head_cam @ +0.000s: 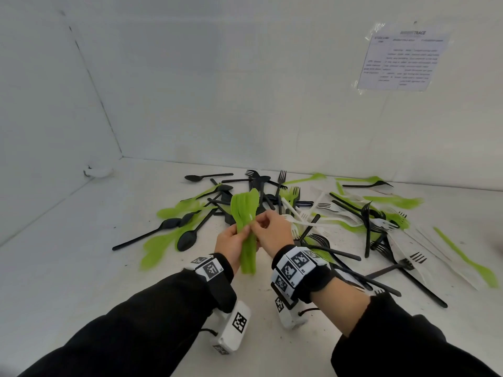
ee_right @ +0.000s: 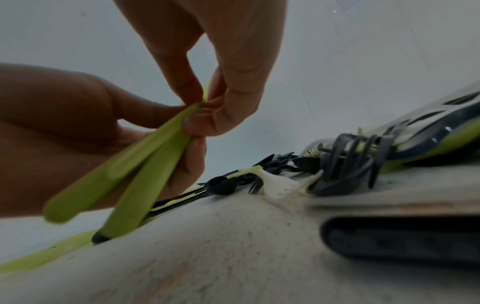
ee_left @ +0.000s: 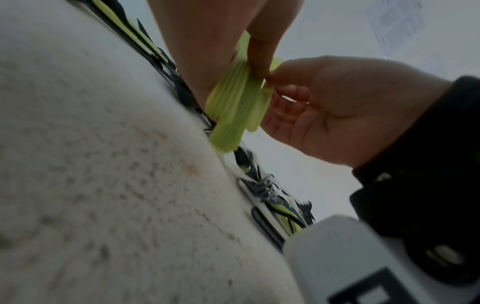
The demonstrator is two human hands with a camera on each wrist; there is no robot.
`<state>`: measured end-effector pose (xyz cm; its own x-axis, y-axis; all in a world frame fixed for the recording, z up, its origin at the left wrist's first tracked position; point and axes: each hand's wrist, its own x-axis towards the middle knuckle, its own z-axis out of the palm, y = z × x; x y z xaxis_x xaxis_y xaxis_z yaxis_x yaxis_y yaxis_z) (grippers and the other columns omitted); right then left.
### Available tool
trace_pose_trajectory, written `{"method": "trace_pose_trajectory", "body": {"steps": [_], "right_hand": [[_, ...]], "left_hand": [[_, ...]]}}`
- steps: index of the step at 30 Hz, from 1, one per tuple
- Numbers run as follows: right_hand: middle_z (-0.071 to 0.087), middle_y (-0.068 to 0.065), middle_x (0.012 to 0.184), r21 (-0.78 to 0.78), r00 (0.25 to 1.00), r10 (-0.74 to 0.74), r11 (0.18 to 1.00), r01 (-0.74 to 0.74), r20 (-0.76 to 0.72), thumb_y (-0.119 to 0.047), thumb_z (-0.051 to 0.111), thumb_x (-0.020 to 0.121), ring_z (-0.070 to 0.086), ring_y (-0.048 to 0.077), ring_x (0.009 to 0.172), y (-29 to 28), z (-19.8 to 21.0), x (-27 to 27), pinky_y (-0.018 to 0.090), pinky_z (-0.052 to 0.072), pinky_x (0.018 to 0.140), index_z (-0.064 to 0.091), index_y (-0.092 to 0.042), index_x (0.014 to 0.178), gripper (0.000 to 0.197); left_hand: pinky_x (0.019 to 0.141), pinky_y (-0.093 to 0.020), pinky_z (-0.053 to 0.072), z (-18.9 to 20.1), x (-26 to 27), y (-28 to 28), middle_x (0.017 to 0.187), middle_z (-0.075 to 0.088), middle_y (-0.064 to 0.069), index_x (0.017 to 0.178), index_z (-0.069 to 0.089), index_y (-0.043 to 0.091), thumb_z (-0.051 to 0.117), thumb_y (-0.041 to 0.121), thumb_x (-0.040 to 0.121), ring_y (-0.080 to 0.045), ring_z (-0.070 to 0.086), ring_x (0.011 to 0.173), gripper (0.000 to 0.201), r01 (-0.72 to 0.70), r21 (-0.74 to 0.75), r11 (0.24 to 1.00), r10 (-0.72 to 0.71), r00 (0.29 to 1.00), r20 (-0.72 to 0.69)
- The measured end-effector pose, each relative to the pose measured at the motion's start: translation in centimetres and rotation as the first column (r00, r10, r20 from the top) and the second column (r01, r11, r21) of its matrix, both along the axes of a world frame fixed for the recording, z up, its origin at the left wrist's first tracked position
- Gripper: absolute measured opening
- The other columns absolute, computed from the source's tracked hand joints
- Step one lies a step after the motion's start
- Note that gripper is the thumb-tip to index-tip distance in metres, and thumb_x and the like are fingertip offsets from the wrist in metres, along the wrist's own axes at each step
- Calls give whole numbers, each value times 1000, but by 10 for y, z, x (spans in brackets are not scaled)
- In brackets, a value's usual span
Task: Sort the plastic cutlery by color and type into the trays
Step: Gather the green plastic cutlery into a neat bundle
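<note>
A bundle of several green plastic pieces (head_cam: 246, 232) stands upright between my hands above the white table (head_cam: 81, 268), rounded ends up. My left hand (head_cam: 236, 236) grips the bundle's handles from the left. My right hand (head_cam: 257, 224) pinches one green piece at the bundle's right edge with thumb and forefinger. The left wrist view shows the bundle (ee_left: 233, 102) under my left thumb (ee_left: 259, 59), with the right hand (ee_left: 275, 82) touching it. In the right wrist view, the right hand (ee_right: 205, 98) pinches the top of a piece fanned off the bundle (ee_right: 142, 164).
A loose pile of black, green and white forks, spoons and knives (head_cam: 313, 213) spreads across the table behind and right of my hands. Green spoons (head_cam: 163, 240) lie to the left. White walls close the back and left. A printed sheet (head_cam: 402, 61) hangs on the back wall.
</note>
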<state>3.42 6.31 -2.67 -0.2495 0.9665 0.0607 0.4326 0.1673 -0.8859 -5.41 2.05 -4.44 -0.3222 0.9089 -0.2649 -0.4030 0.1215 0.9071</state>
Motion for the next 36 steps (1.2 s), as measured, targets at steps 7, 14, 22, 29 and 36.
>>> {"method": "trace_pose_trajectory", "body": {"steps": [7,14,22,29,36], "right_hand": [[52,-9,70,-21,999,-20,1000,19,-38,-13,64,81,58,16,74,-6,3,-14,43,57,75,50,-23,70,20],[54,4,83,8,997,78,997,-78,-21,-9,55,90,59,22,70,-11,4,-23,35,59,61,56,-10,86,5],[60,2,75,-83,998,1,996,-7,-70,-14,68,75,67,31,78,-7,3,-23,46,58,70,56,-15,73,12],[54,2,70,-60,998,-43,997,41,-34,-9,67,74,55,24,63,-2,2,-27,40,55,65,45,-19,64,26],[55,-3,73,-11,992,36,999,-37,-119,-9,62,85,57,14,64,1,-2,-27,25,56,60,51,-23,68,25]], "left_hand": [[59,-28,56,5,-14,-6,96,65,-11,113,56,5,39,6,99,-22,63,85,22,18,-3,1000,-18,1000,-4],[70,-40,58,3,-27,-8,102,65,-18,117,57,0,45,6,97,-29,63,90,24,-32,-22,999,31,999,-27],[77,-41,56,2,-29,-8,104,67,-15,115,59,6,45,7,97,-28,66,92,23,17,-40,999,-20,996,-81],[80,-41,53,-1,-23,-6,98,67,-16,115,61,5,50,9,95,-26,62,84,24,-2,-46,999,-6,984,-179],[60,-33,50,4,-32,-7,100,66,-11,116,57,7,44,14,99,-20,63,76,24,31,-29,999,-34,994,-106]]}}
